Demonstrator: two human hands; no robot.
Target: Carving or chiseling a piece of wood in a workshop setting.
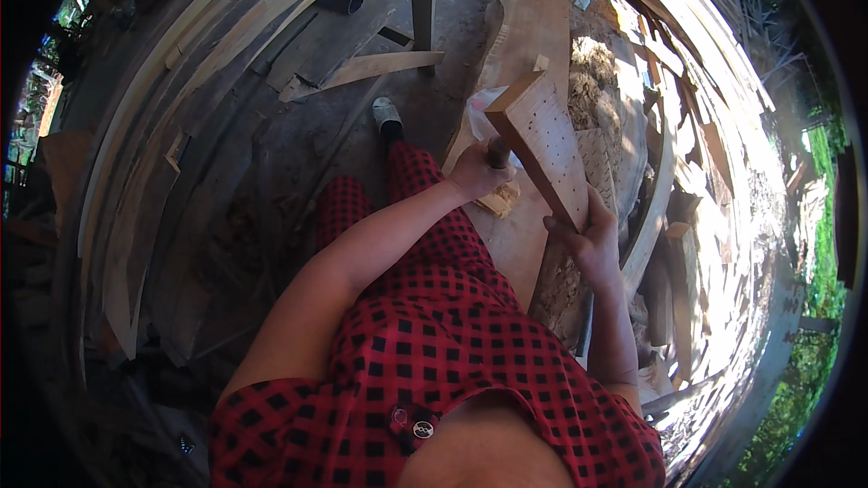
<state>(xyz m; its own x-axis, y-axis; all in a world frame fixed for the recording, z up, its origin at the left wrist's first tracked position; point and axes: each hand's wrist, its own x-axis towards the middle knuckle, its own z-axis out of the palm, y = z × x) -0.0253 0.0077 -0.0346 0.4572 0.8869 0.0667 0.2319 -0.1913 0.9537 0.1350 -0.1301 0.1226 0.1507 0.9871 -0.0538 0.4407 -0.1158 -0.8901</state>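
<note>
My left hand (475, 172) is closed around a short round wooden handle (497, 152); whatever it joins is hidden. My right hand (588, 235) grips the lower end of a rectangular board (542, 131) dotted with small dark marks or holes, its thumb at the near edge. The board is tilted, with its upper end beside and above my left fist. Beneath both hands lies a long, wavy-edged wooden plank (526, 4). A crumpled white, translucent piece (481, 113) and some pale wood bits (497, 201) lie on it near my left hand.
Stacked planks and offcuts (181, 90) curve round the left. A dark stand leg (422, 9) rises behind. Bark-covered slabs (597, 81) and sunlit scrap wood (705, 172) crowd the right, with greenery beyond. My foot (384, 111) rests on the dusty floor (461, 45).
</note>
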